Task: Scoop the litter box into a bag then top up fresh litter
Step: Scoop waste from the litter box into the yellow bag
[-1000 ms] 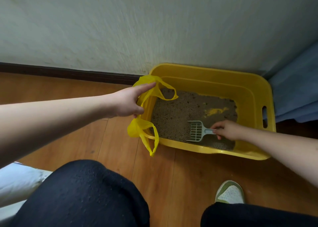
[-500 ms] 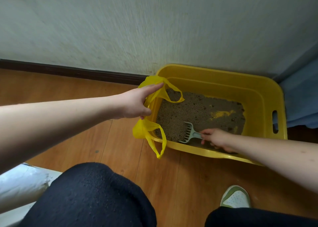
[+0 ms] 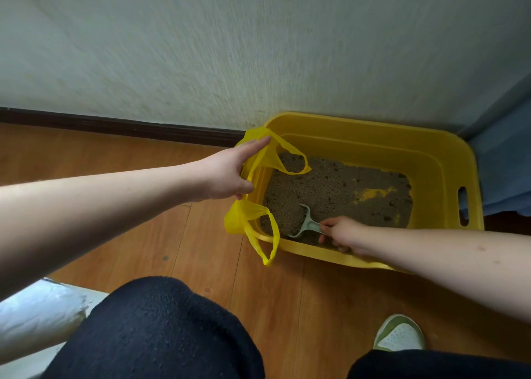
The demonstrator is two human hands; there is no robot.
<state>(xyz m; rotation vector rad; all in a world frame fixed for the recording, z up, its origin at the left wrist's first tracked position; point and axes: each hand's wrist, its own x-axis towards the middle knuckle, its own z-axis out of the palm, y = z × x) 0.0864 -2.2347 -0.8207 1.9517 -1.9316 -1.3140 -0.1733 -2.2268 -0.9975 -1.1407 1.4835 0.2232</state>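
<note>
A yellow litter box [image 3: 439,160] stands on the wooden floor against the wall, with brown litter [image 3: 333,186] inside and a bare yellow patch of its bottom showing. My left hand [image 3: 230,172] holds a yellow plastic bag [image 3: 253,212] at the box's left rim, with the thumb against the bag and the forefinger stretched out. The bag's handle loops hang over the rim. My right hand [image 3: 342,233] grips the handle of a pale grey slotted scoop [image 3: 304,220]. The scoop's head is tilted in the litter at the front left corner.
A dark baseboard [image 3: 115,126] runs along the white wall. Blue fabric [image 3: 505,166] hangs right of the box. My dark-trousered knees [image 3: 161,335] fill the foreground, a white and green shoe [image 3: 399,334] is on the floor, and a pale bag or roll [image 3: 37,315] lies at bottom left.
My right hand has drawn the scoop leftward through the litter toward the front left corner and tilted its head up. My left hand keeps holding the bag at the rim.
</note>
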